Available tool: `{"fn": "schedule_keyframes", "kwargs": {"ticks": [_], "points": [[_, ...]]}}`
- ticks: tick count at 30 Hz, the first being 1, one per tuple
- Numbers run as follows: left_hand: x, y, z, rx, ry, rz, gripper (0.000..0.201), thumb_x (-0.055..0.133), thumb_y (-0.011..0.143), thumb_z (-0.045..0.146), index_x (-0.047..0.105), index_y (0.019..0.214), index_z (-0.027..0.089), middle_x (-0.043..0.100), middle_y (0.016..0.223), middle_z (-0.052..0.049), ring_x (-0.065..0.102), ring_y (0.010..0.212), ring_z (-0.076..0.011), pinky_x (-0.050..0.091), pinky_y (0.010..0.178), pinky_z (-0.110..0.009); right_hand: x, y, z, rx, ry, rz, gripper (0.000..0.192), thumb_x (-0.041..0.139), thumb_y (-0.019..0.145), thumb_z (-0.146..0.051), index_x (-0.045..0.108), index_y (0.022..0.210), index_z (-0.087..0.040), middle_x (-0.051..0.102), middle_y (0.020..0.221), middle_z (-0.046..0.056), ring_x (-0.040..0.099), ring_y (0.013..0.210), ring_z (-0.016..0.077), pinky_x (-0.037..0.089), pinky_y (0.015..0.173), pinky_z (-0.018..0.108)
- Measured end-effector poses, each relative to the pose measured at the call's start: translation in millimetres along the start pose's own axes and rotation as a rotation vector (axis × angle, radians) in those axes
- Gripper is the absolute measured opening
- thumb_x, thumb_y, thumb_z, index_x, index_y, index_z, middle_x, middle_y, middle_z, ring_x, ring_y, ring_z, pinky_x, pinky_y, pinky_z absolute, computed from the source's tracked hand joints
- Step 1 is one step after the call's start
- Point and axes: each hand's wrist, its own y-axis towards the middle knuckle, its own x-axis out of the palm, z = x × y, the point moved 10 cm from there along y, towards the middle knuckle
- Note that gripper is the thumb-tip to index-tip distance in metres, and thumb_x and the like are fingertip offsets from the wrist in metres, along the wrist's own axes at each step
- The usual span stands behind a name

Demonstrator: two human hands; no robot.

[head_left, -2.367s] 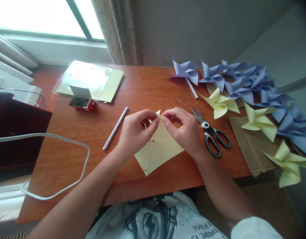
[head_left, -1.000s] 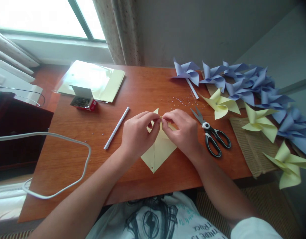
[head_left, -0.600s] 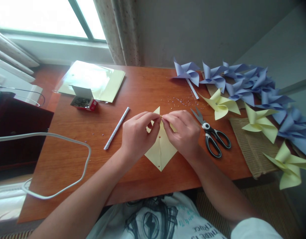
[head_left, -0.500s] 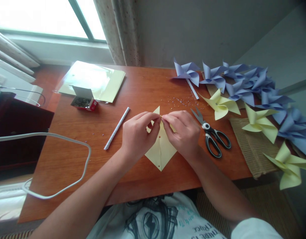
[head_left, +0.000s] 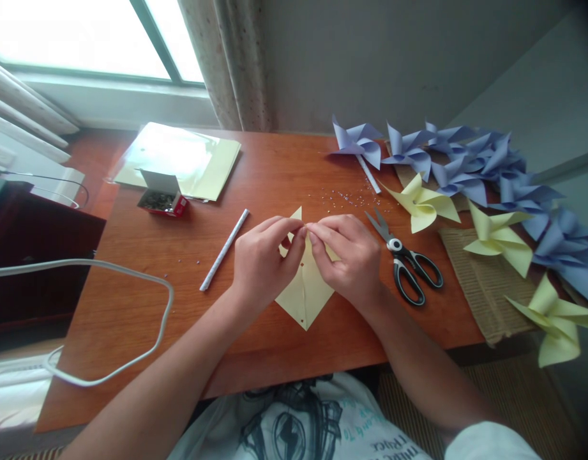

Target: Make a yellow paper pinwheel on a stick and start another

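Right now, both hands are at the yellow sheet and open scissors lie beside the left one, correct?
Wrong side: the head view shows the open scissors beside the right hand, not the left hand. Both hands are at the yellow sheet.

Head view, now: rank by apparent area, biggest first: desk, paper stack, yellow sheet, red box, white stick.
1. Desk
2. Paper stack and yellow sheet: not ranked, sheet partly covered
3. Red box
4. White stick, long but thin

On the white fabric shirt with a black printed drawing (head_left: 294,425), we read "TO" in green; its darker lettering is unclear.
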Motion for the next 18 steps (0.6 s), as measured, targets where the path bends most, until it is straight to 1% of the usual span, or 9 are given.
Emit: {"fn": "schedule_keyframes", "kwargs": {"ticks": [7, 11, 14, 18], "points": [[-2.3, 0.6, -0.6, 0.020, -0.036, 0.036, 0.011, 0.063, 0.091, 0.021, 0.069, 0.083, 0.017, 0.069, 0.074, 0.000, 0.058, 0.059, -0.0092, 0.043, 0.057, -0.021, -0.1, 1.9, 3.7, 0.046, 0.049, -0.005, 0.018, 0.060, 0.094, -0.017, 0.076, 0.103, -0.021, 0.074, 0.091, 0.006, 0.067, 0.085, 0.0197, 0.056, 0.079, 0.035], [-3.0, 1.2, -0.3, 0.017, -0.047, 0.037, 0.010, 0.063, 0.090, 0.019, 0.069, 0.083, 0.016, 0.069, 0.073, 0.000, 0.058, 0.059, -0.0092, 0.043, 0.057, -0.021, -0.5, 4.7, 9.5, 0.127, 0.154, -0.033, 0.018, 0.059, 0.094, -0.017, 0.076, 0.100, -0.021, 0.074, 0.091, 0.006, 0.068, 0.087, 0.0197, 0.056, 0.081, 0.036], [-4.0, 2.0, -0.5, 0.005, -0.059, 0.038, 0.010, 0.062, 0.089, 0.016, 0.069, 0.082, 0.016, 0.068, 0.071, 0.000, 0.058, 0.059, -0.0095, 0.043, 0.057, -0.021, 4.3, 6.0, 22.3, 0.272, 0.351, -0.102, 0.016, 0.060, 0.094, -0.019, 0.076, 0.097, -0.022, 0.074, 0.093, 0.005, 0.069, 0.087, 0.0181, 0.056, 0.079, 0.033], [-2.6, 3.1, 0.1, -0.002, -0.078, 0.013, 0.010, 0.062, 0.088, 0.015, 0.069, 0.081, 0.016, 0.069, 0.071, 0.000, 0.058, 0.058, -0.0091, 0.044, 0.057, -0.021, 19.9, -1.9, 45.4, 0.536, 0.671, -0.189, 0.013, 0.064, 0.093, -0.026, 0.076, 0.092, -0.021, 0.074, 0.091, 0.003, 0.069, 0.085, 0.0159, 0.056, 0.077, 0.029]]}}
